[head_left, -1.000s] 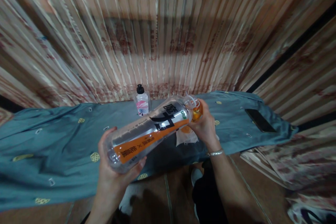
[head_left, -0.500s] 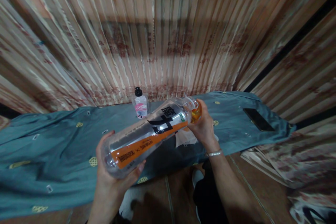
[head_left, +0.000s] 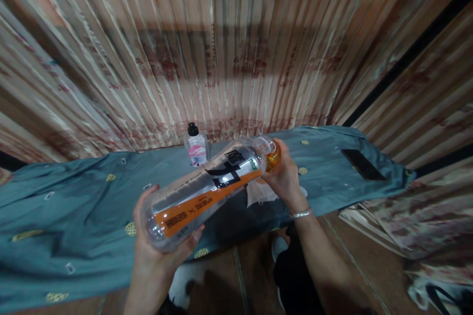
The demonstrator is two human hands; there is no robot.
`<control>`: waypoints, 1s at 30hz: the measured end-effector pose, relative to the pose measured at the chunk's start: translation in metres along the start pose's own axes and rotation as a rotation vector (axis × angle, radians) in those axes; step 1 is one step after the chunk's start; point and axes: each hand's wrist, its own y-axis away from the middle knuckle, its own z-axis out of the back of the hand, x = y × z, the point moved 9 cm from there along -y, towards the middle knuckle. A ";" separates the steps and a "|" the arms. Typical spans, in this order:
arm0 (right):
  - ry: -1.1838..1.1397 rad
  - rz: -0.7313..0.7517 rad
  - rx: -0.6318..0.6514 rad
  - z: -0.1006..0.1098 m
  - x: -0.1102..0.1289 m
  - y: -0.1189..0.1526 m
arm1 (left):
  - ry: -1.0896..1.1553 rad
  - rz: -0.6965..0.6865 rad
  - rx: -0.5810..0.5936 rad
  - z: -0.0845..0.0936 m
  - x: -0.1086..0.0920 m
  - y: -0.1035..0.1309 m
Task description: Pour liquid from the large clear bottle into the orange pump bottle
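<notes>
A large clear plastic bottle (head_left: 207,192) with an orange label band and black print lies slantwise in the air, its neck up to the right. My left hand (head_left: 162,246) is wrapped round its base. At the neck end my right hand (head_left: 286,174) grips a small amber see-through container (head_left: 272,157), held against the bottle's mouth; whether it is a cup or a cap I cannot tell. The palm and several fingers hide part of it. Under the right hand a crumpled white tissue (head_left: 258,194) lies on the cloth, partly covered.
Behind the large bottle stands a small clear bottle (head_left: 197,150) with a black cap and pink label. A dark phone-like slab (head_left: 362,165) lies at the right on the green patterned cloth (head_left: 92,211). Pleated curtains (head_left: 236,49) hang close behind, and a bag (head_left: 373,231) is below right.
The view has shifted a little. Both hands keep their hold, and the bottle and amber container stay almost in the same position.
</notes>
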 end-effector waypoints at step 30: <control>0.091 -0.021 0.001 0.001 -0.007 0.001 | 0.057 0.083 0.068 -0.004 -0.018 0.015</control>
